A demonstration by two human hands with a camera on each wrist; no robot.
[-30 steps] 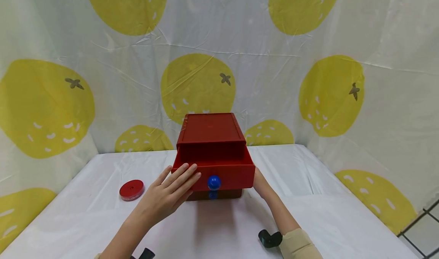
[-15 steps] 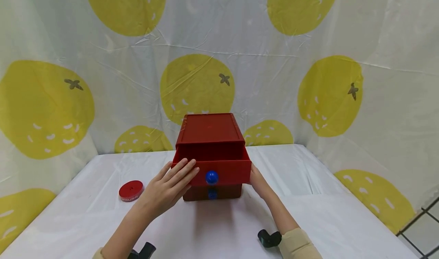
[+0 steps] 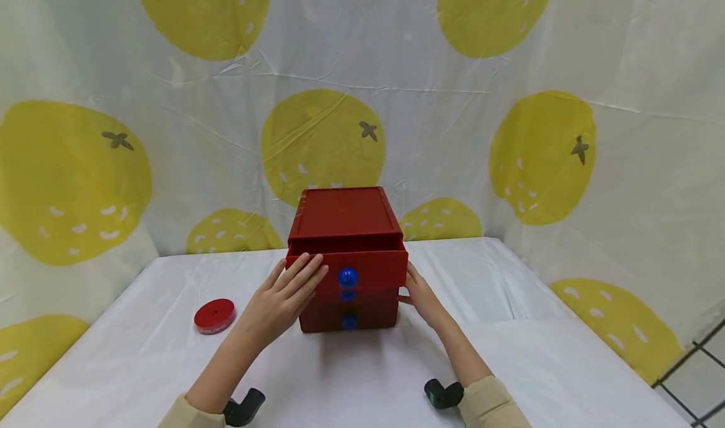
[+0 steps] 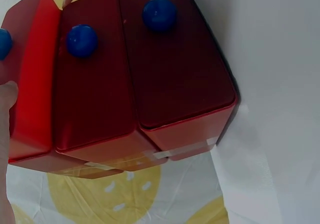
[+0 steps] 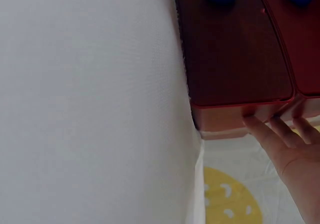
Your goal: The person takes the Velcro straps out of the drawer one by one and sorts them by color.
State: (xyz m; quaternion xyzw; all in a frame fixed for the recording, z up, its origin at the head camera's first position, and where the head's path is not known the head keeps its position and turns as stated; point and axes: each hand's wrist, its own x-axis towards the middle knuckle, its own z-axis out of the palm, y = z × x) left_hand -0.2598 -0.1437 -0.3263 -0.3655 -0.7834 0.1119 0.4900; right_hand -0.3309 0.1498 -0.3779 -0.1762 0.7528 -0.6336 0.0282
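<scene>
A red drawer unit (image 3: 345, 213) stands on the white-covered table, its top drawer (image 3: 374, 269) pulled partway out. Blue round knobs mark the stacked drawers; the left wrist view shows the lower two (image 4: 92, 94) pushed in. With fingers straight and side by side, my left hand (image 3: 276, 305) lies against the left part of the top drawer's front, beside its knob (image 3: 347, 277). My right hand (image 3: 425, 301) is at the unit's right side; in the right wrist view its extended fingertips (image 5: 256, 125) touch the side wall. The inside of the top drawer is mostly hidden.
A flat round red roll (image 3: 215, 315), perhaps ribbon or tape, lies on the table (image 3: 510, 365) left of my left hand. A white curtain (image 3: 430, 138) with yellow fruit prints hangs behind and beside the table. Dark wire grid (image 3: 702, 352) shows at far right.
The top drawer has slid inward, with my left hand following its front. My right hand has come more into sight beside the unit. The red roll stays put.
</scene>
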